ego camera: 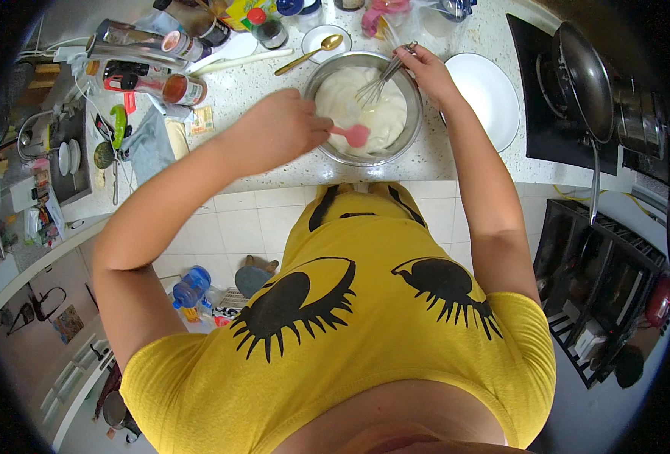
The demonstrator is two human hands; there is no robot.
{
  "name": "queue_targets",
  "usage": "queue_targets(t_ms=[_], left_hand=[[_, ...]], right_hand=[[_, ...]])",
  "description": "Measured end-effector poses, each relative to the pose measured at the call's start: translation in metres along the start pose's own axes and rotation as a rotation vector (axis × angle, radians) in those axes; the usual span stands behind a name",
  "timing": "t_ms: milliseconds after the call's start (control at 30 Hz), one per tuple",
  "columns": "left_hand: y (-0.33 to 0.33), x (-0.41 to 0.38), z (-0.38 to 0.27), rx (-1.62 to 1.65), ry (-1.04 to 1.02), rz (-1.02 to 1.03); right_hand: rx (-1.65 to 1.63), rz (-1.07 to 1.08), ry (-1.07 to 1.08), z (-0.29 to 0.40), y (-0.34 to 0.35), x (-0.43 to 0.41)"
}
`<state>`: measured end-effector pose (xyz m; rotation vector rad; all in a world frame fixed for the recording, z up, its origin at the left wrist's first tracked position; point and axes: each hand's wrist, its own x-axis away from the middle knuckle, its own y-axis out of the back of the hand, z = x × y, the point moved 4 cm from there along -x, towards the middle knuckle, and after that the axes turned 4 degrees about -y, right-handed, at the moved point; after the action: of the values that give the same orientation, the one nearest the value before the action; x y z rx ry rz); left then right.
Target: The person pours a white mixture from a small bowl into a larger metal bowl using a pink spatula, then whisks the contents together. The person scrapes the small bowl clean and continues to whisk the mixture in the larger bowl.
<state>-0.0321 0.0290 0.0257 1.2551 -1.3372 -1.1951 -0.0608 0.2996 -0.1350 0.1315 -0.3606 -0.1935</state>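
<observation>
A steel mixing bowl [416, 127] on the speckled countertop contains a white, creamy mixture [335, 93]. At its left side, my left hand [281, 133] grips a small pink spatula [353, 135], whose head is at the mixture near the bowl's front. My right hand [428, 71] holds a wire whisk [381, 81] by the handle over the far right rim. The whisk's wires reach down to the mixture; how deep they sit is unclear. Just right of the bowl, partly behind my right forearm, is a white dish [485, 99] with a dark rim.
Behind the bowl, a gold spoon [312, 54] rests across a small white saucer [326, 35]. Bottles and jars [184, 89] crowd the left counter, near a blue cloth [147, 142]. A black frying pan [585, 85] is on the stove at right, its handle projecting over the counter's front edge.
</observation>
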Motion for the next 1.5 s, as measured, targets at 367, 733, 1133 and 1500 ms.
queue_targets(t_ms=[367, 733, 1133, 1500], left_hand=[[-0.008, 0.014, -0.014, -0.119, 0.012, 0.312], [0.009, 0.035, -0.023, 0.081, 0.663, -0.059], [-0.026, 0.007, -0.045, -0.155, 0.797, 0.258], [-0.012, -0.04, -0.087, -0.119, 0.98, 0.381]], right_hand=[[-0.104, -0.099, 0.064, -0.015, -0.01, 0.012], [0.058, -0.091, -0.026, -0.017, 0.002, 0.039], [-0.295, 0.068, -0.12, -0.05, -0.006, 0.081], [-0.168, 0.022, 0.035, -0.056, -0.007, 0.087]])
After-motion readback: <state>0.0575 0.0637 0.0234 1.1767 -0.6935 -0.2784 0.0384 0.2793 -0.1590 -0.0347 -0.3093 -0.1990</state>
